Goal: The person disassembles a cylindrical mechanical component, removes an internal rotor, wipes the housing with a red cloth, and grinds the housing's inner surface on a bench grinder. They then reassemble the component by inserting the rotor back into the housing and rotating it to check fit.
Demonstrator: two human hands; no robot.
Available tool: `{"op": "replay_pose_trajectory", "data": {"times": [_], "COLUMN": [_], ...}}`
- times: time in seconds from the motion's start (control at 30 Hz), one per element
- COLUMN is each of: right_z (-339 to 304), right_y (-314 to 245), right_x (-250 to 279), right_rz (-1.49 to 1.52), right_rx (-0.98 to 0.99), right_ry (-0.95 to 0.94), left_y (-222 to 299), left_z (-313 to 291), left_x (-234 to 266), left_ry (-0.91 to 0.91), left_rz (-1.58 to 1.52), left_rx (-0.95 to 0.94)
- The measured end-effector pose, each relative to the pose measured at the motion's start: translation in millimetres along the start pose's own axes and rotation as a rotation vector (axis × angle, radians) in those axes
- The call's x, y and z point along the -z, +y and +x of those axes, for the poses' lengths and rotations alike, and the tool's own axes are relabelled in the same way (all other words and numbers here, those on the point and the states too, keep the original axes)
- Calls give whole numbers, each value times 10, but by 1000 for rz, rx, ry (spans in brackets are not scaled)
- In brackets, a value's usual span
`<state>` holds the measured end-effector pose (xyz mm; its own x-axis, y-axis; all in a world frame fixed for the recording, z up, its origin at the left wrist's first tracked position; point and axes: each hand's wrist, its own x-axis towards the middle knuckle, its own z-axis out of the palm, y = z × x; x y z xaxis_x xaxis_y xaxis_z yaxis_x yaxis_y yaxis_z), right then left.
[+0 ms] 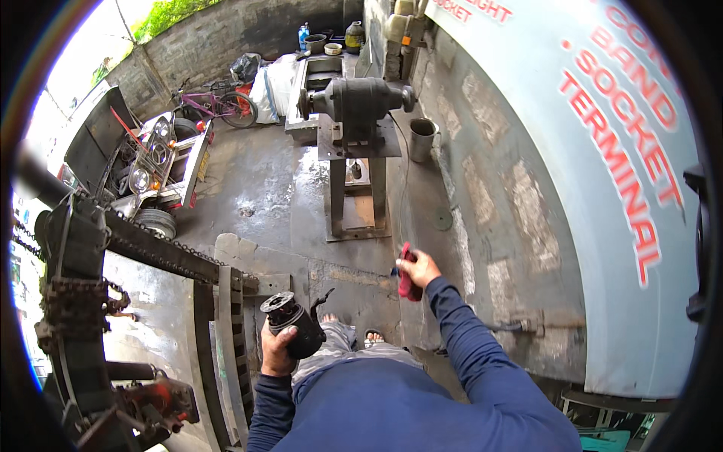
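My left hand [279,348] is closed around a black cylindrical part [305,337] that looks like a small electric motor housing. Its pale metal end with holes faces up, and a bent black lead or arm sticks out beside it. Out to the right, away from that part, my right hand [422,268] grips a red tool-like thing [407,280] with a dark bit on its left side; its exact kind cannot be made out. Ahead of both hands stands a dark bench grinder [358,99] on a metal stand.
A heavy steel frame [158,248] draped with chains rises at my left. Beyond it are a vehicle front [154,162] with its hood up and a purple bicycle [218,105]. On the right are a metal pitcher [423,139], a block wall [504,188] and a large lettered panel [602,361].
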<state>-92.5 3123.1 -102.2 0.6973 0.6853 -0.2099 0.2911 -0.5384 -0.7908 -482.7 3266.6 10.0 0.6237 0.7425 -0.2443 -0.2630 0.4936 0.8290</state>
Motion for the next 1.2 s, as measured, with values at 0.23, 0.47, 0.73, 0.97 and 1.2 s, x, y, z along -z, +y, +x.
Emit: {"op": "replay_pose_trajectory", "data": {"times": [0.23,0.47,0.73,0.97,1.2], "right_z": [1794,3211,4115,3697,4283], "right_y": [-603,-1014,-1066,-1464,-1725], "right_x": [0,197,77,-43,-422], "right_rz": [53,-31,-82,-316,-652], "right_rx": [-100,-155,-45,296,66], "right_ry": [231,559,22,-147,-272], "left_y": [383,984,926,855,924], "left_z": [1694,2974,3654,3814,4219], "left_x": [190,17,-324,-571,-609], "left_ry": [38,-33,83,169,42], "left_rz": [104,105,68,53,90], "left_rx": [21,64,-17,-11,-7]}}
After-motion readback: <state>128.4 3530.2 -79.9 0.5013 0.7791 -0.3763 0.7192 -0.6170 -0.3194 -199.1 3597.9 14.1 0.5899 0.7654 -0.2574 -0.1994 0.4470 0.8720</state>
